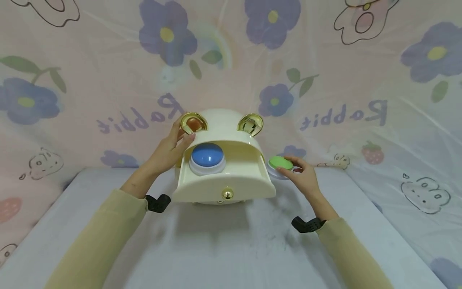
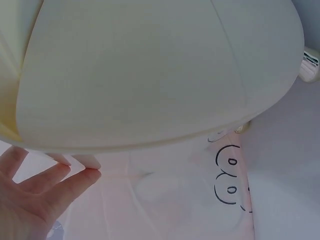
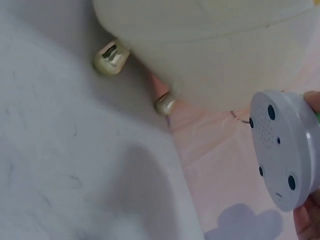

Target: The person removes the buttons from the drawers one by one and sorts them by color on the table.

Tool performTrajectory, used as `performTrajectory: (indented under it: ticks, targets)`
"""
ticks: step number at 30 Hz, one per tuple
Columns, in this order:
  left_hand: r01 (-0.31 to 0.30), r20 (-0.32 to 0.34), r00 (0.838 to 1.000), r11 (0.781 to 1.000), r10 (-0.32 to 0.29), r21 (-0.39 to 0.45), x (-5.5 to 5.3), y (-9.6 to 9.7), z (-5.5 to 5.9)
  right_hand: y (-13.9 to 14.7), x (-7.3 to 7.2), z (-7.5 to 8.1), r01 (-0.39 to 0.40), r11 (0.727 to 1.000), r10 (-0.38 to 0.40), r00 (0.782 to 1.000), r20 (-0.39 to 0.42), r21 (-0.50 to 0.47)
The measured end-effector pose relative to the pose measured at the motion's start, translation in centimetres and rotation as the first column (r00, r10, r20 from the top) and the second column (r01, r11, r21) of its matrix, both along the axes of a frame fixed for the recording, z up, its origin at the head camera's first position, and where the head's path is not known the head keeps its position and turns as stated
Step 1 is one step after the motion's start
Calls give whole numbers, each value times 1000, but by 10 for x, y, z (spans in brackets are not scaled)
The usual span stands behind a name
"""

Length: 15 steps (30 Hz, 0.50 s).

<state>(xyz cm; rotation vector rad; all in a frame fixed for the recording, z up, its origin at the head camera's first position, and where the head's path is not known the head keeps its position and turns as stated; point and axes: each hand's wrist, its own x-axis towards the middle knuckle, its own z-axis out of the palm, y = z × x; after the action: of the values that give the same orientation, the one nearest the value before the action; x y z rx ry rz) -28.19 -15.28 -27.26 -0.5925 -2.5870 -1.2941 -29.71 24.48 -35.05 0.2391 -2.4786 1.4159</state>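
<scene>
A cream drawer box (image 1: 221, 120) with two shiny gold ears stands on the table, its drawer (image 1: 225, 185) pulled out. Inside the drawer, on the left, sits a blue push button (image 1: 207, 155) with a white base. My left hand (image 1: 169, 150) holds the box by its left ear, thumb in front and fingers behind; in the left wrist view the drawer partly covers these fingers (image 2: 70, 192). To the right of the box my right hand (image 1: 303, 176) pinches a green push button (image 1: 280, 162) by its rim. Its white underside (image 3: 280, 150), with small holes, faces the right wrist camera.
The box stands on small gold feet (image 3: 111, 59) on a white tabletop (image 1: 216, 249). A pink cloth (image 1: 108, 72) with flowers, rabbits and lettering hangs behind and at the sides. A gold knob (image 1: 227, 193) sticks out of the drawer front.
</scene>
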Motion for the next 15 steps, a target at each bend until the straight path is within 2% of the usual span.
performTrajectory:
  ticks: [7,12,15]
  targets:
    - [-7,6,1000,1000,7,-5,1,0,1,1,-8,-16,44,997,-47,997,64,57]
    - [-24,27,999,999,25,-30,2,-3,4,-1,-15,-25,35,997,-42,993,111,69]
    - [-12,30,999,1000,12,-17,3,-3,4,-1,-17,-31,36,996,-47,990,134,87]
